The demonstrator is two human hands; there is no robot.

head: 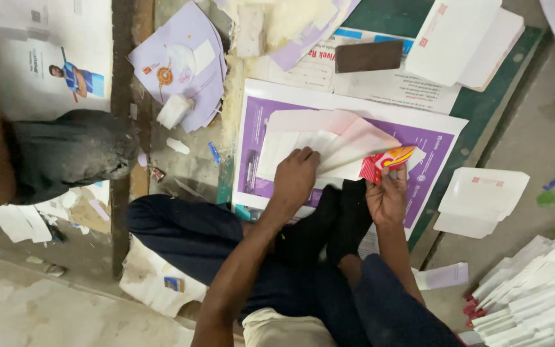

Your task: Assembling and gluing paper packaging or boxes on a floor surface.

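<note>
Dark-trousered knees [329, 302] are framing a purple poster [431, 151] spread as a work mat on the dusty concrete floor [534, 128]. On the poster, the left hand [295, 177] is pressing flat, fingers spread, pinning a fanned stack of white-and-pink paper sheets [329, 144] — the right hand [388, 193] is pinching a red packet [385, 162] at the stack's right edge. Right of the poster, finished envelopes [534, 283] are piling up.

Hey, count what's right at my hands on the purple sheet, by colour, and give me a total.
White folded paper pieces under the left hand: 1 fanned stack
Red and yellow packet in the right hand: 1
Purple printed sheet underneath: 1
Total: 3
</note>
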